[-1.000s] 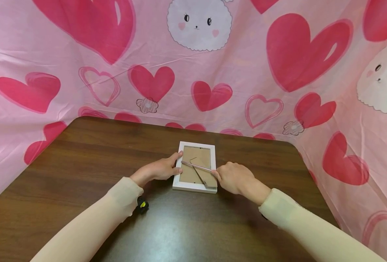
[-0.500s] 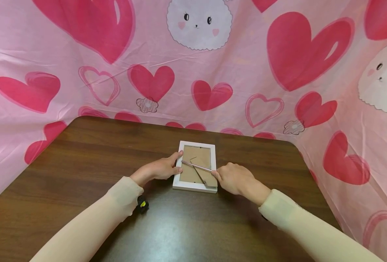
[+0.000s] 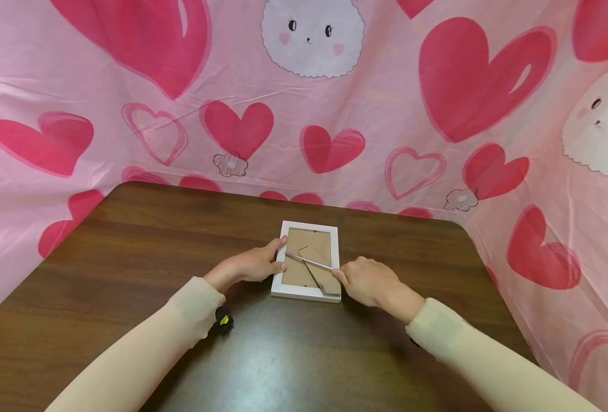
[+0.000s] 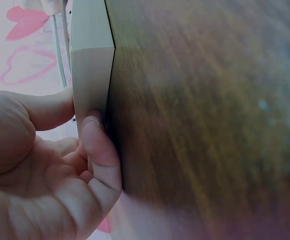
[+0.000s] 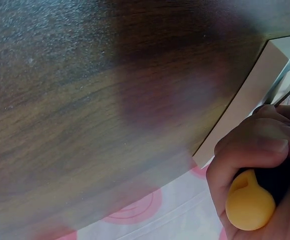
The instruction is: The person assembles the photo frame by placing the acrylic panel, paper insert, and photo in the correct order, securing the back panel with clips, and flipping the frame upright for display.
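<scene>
A white picture frame (image 3: 279, 286) lies face down on the table, its brown backing board (image 3: 309, 237) facing up. An easel stand flap (image 3: 329, 284) runs slantwise over the lower right of the board. My left hand (image 3: 249, 266) holds the frame's left side, thumb on the upper face and fingers against the outer edge. From the right, my right hand (image 3: 370, 280) grips a screwdriver, whose yellow handle end (image 5: 250, 202) shows in the right wrist view. Its thin metal shaft (image 3: 311, 262) crosses the backing board, and the tip reaches the inner left edge of the frame. The rest of the handle is mostly hidden in the palm.
The dark wooden table (image 3: 180, 229) extends around the frame on all sides. Pink cloth (image 3: 283, 114) with hearts hangs behind it and along both sides. A small black item with a yellow patch (image 3: 224, 320) sits below the left cuff.
</scene>
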{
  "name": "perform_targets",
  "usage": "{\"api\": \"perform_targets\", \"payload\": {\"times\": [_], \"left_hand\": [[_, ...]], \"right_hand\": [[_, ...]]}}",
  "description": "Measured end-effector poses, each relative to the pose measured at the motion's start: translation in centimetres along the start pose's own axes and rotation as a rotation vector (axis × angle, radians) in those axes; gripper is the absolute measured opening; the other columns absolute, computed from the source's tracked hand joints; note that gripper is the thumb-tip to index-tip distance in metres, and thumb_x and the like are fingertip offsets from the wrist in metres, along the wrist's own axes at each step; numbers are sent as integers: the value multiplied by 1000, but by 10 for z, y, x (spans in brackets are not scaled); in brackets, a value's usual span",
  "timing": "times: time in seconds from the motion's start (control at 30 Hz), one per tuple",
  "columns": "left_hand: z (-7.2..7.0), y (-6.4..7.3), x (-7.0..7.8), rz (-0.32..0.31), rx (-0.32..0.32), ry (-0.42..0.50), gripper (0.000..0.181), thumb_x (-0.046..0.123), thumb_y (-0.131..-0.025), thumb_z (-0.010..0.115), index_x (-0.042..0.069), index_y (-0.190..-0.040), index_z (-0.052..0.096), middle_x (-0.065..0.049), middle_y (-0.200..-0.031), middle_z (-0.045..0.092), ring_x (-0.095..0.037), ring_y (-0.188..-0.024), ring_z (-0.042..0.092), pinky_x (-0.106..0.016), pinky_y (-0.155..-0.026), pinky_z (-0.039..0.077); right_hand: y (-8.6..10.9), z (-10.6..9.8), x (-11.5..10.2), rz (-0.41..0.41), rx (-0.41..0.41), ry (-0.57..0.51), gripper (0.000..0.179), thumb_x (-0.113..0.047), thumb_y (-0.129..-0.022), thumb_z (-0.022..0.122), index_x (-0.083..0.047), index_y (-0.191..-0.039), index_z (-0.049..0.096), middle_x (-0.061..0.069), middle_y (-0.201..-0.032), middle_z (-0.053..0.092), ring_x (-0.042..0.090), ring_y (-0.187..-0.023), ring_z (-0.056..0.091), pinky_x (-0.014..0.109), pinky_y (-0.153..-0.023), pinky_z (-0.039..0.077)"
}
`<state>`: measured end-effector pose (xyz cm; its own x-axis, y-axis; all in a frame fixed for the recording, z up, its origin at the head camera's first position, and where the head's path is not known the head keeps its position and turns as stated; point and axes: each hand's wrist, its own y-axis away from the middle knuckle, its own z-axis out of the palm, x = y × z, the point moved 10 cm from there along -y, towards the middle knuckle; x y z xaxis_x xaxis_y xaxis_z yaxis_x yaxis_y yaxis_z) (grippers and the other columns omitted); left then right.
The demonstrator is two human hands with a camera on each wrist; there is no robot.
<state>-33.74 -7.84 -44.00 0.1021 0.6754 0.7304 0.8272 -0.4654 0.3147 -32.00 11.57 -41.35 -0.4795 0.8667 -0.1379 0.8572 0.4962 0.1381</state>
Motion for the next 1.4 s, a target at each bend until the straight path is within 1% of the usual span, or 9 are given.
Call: {"api": "perform_targets", "payload": {"times": [0.13,0.5,0.77,0.97,1.13,1.23,1.4], "left_hand": [[0,0,0,-2,6,-10,73,24,-112,54,10,-171,12,-30,-167,30,-42,-149,41,-59,-122,32],[-1,-1,0,1,11,-8,73,24,-112,54,10,-171,12,-29,-168,29,-43,-151,38,-59,-123,30],[-1,-1,0,8,10,-4,73,23,-112,54,9,-171,12,-30,-167,31,-43,-149,41,-59,-122,32],[-1,0,-1,1,11,0,73,24,-112,54,10,-171,13,-32,-164,36,-41,-143,47,-59,-120,35],[-1,-1,-1,-1,10,-4,74,24,-112,55,11,-171,12,-31,-165,33,-42,-146,45,-59,-121,34],[0,-1,-1,-4,7,-3,74,25,-112,54,11,-171,12,-31,-166,33,-43,-146,44,-60,-121,34],[1,-3,-1,-3,-5,21,75,24,-112,54,10,-171,10,-30,-168,29,-44,-150,39,-62,-123,30]], "right_hand": [[0,1,0,-7,-1,12,46,-39,-112,51,-21,-71,57,-6,-63,51,13,-64,57,38,-62,51],[0,3,2,5,7,3,45,-39,-112,50,-20,-72,58,-5,-63,51,14,-64,56,39,-62,50],[-1,4,2,8,4,7,46,-39,-112,50,-20,-71,57,-5,-62,49,15,-63,55,39,-61,49],[-1,5,2,9,-6,11,45,-39,-113,49,-20,-72,58,-4,-64,51,15,-65,56,40,-63,50],[-1,5,3,14,-1,6,46,-39,-113,49,-20,-72,58,-5,-64,53,15,-66,58,41,-63,51],[0,5,5,19,-5,9,44,-39,-112,50,-19,-74,60,-5,-65,55,15,-67,58,41,-64,52],[3,9,8,9,-19,6,45,-37,-113,50,-19,-72,58,-4,-64,52,15,-65,56,39,-64,51]]}}
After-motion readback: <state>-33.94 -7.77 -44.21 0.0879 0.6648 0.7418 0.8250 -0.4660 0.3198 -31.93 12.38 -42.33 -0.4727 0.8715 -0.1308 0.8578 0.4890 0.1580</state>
